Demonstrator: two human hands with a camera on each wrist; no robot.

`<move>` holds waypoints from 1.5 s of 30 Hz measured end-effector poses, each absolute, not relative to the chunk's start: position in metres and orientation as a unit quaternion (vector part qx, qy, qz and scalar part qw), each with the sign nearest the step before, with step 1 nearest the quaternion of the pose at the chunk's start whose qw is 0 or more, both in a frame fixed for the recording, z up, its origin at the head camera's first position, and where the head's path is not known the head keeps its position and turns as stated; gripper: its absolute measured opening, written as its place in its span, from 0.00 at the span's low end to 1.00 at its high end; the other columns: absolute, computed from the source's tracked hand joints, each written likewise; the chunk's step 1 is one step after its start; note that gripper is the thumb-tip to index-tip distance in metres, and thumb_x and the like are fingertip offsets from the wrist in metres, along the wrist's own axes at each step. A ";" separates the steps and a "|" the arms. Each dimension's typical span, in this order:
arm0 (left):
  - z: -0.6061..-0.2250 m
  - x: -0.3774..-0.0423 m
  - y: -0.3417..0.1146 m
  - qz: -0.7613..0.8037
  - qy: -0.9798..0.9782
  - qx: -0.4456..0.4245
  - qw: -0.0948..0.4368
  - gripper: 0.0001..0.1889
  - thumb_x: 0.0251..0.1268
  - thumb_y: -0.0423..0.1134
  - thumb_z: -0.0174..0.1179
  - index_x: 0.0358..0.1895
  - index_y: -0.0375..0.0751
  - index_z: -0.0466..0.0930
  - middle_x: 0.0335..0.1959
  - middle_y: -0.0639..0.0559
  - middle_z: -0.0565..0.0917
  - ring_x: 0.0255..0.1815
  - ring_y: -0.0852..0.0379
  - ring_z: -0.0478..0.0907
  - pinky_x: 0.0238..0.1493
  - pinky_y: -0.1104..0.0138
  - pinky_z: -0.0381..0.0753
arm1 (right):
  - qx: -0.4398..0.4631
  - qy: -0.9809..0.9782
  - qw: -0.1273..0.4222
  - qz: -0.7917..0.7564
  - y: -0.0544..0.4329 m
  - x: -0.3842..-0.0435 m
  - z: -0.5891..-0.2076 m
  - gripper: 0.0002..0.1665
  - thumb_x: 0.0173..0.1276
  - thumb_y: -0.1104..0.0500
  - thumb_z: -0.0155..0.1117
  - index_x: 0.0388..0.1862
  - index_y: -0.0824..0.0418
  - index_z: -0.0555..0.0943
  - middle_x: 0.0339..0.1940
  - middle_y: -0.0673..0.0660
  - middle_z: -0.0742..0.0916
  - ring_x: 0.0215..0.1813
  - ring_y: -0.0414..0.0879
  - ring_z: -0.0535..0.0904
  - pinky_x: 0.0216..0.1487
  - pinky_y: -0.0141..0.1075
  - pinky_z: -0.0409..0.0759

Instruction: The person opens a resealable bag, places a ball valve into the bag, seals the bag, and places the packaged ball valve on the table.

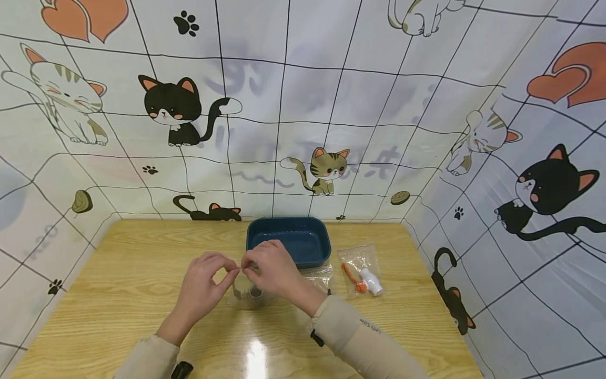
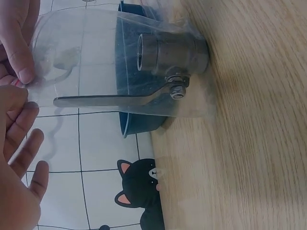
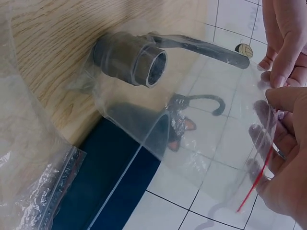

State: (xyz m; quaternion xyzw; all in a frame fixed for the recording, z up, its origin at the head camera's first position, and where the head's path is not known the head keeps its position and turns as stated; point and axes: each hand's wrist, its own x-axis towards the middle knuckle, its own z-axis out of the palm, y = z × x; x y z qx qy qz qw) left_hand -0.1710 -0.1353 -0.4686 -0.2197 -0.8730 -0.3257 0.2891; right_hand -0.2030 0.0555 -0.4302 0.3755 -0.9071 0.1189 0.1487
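Observation:
A metal ball valve (image 2: 168, 52) with a long flat lever lies inside a clear zip bag (image 3: 201, 143). The bag hangs upright with the valve at its bottom, down at the table. My left hand (image 1: 201, 287) pinches the bag's top edge between thumb and forefinger, its other fingers spread. Close beside it, my right hand (image 1: 274, 268) pinches the same edge, where a red zip strip (image 3: 254, 187) runs. The fingertips of both hands nearly meet. In the head view the right hand partly hides the valve and bag.
A dark blue bin (image 1: 307, 242) stands behind the hands. At its right lies a clear bag (image 1: 358, 271) with a white bottle-shaped piece and an orange part. Another clear zip bag (image 1: 319, 276) lies by the right forearm. A patterned cloth wall (image 1: 303, 126) surrounds the wooden table (image 1: 156, 237).

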 end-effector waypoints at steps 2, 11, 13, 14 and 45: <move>-0.469 -0.171 -0.136 -0.323 -0.879 -0.215 0.275 0.09 0.51 0.34 0.72 0.30 0.52 0.83 0.29 0.61 0.84 0.41 0.56 0.81 0.43 0.51 0.75 | 0.375 -0.907 0.149 0.120 0.055 -0.203 -0.431 0.03 0.67 0.51 0.65 0.33 0.42 0.84 0.31 0.37 0.87 0.45 0.36 0.81 0.60 0.40 0.74; -0.472 -0.171 -0.141 -0.333 -0.887 -0.207 0.244 0.07 0.55 0.34 0.70 0.32 0.52 0.83 0.27 0.63 0.83 0.38 0.59 0.80 0.42 0.52 0.76 | 0.359 -0.917 0.124 0.118 0.055 -0.205 -0.432 0.05 0.69 0.47 0.63 0.36 0.42 0.84 0.33 0.38 0.87 0.47 0.37 0.81 0.61 0.41 0.74; -0.473 -0.171 -0.142 -0.333 -0.886 -0.208 0.245 0.07 0.55 0.34 0.70 0.33 0.52 0.83 0.27 0.63 0.82 0.37 0.60 0.80 0.41 0.53 0.76 | 0.357 -0.918 0.128 0.116 0.055 -0.205 -0.431 0.06 0.70 0.47 0.62 0.35 0.42 0.84 0.33 0.37 0.87 0.46 0.37 0.80 0.61 0.40 0.73; -0.473 -0.171 -0.143 -0.333 -0.886 -0.209 0.246 0.07 0.55 0.34 0.70 0.33 0.52 0.83 0.27 0.63 0.82 0.37 0.60 0.80 0.42 0.53 0.76 | 0.359 -0.917 0.131 0.114 0.054 -0.205 -0.431 0.06 0.70 0.47 0.62 0.35 0.42 0.84 0.32 0.37 0.87 0.46 0.36 0.80 0.61 0.40 0.73; -0.471 -0.170 -0.153 -0.318 -0.873 -0.219 0.298 0.10 0.47 0.35 0.76 0.27 0.52 0.83 0.28 0.62 0.85 0.39 0.56 0.81 0.44 0.50 0.75 | 0.383 -0.913 0.115 0.080 0.038 -0.202 -0.426 0.05 0.70 0.46 0.63 0.37 0.40 0.85 0.36 0.36 0.87 0.48 0.37 0.80 0.62 0.40 0.71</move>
